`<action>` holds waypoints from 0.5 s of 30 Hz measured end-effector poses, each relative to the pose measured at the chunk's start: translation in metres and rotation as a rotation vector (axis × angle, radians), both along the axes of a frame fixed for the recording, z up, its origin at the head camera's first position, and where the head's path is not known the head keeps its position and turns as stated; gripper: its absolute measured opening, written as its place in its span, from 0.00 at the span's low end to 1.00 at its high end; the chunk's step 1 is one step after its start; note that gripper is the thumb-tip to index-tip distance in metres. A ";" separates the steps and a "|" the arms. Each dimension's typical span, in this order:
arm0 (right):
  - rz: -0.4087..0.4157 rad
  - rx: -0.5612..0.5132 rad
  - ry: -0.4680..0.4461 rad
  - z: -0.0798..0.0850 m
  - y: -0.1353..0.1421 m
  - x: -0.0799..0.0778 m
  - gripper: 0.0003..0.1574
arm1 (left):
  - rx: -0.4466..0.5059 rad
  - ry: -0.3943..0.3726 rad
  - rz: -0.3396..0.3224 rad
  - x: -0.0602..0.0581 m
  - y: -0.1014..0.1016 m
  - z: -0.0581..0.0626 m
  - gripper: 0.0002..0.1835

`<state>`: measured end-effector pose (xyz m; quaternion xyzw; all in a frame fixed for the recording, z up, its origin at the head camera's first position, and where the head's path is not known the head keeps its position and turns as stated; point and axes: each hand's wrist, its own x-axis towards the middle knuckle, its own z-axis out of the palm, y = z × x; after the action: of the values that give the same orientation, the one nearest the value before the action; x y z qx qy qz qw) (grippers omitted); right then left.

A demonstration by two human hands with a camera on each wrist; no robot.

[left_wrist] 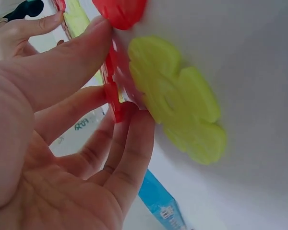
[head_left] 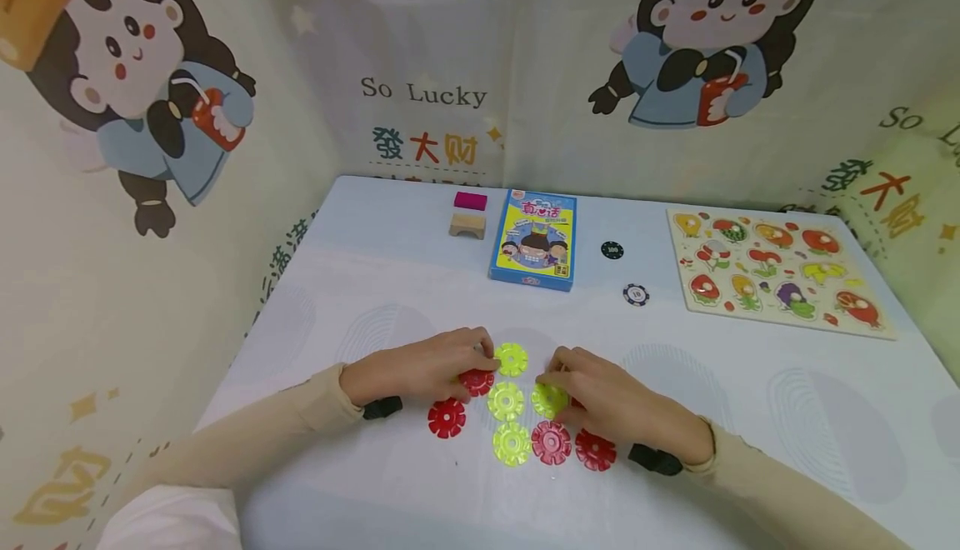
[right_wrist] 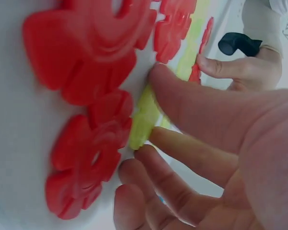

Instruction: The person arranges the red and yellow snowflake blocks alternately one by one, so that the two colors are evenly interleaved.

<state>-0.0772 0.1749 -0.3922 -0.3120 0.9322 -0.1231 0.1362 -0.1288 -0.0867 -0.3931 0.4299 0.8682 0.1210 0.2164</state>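
My left hand (head_left: 427, 364) pinches a red notched plastic disc (head_left: 476, 382) between thumb and fingers; in the left wrist view that red disc (left_wrist: 114, 103) is nearly edge-on. Beside its fingertips lies a yellow-green disc (head_left: 512, 359). Across from it, my right hand (head_left: 611, 396) holds another yellow-green disc (head_left: 550, 401) by its edges, seen edge-on in the right wrist view (right_wrist: 145, 117). Two more yellow-green discs (head_left: 506, 402) lie between the hands. Nearer me are a loose red disc (head_left: 447, 418), a pinkish-red disc (head_left: 551, 442) and a red disc (head_left: 596, 450). Another red one is partly hidden under my right hand.
Behind the discs lies a blue and yellow card box (head_left: 533, 240). Left of it are a magenta block (head_left: 470, 201) and a wooden arch block (head_left: 467, 226). Two poker chips (head_left: 636, 294) lie to its right, then a fruit puzzle board (head_left: 780, 272). Printed cloth hangs around the table.
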 end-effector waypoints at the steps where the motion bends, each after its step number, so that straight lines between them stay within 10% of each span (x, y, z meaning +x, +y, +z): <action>1: -0.001 -0.001 0.003 0.000 0.000 -0.001 0.30 | -0.003 0.007 -0.006 0.000 0.000 0.000 0.30; 15: 0.031 0.062 0.024 0.003 0.000 -0.002 0.32 | 0.009 0.176 -0.033 -0.006 -0.010 0.003 0.30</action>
<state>-0.0796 0.1747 -0.3896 -0.3234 0.9322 -0.0881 0.1366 -0.1343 -0.0970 -0.3900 0.4542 0.8760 0.0830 0.1394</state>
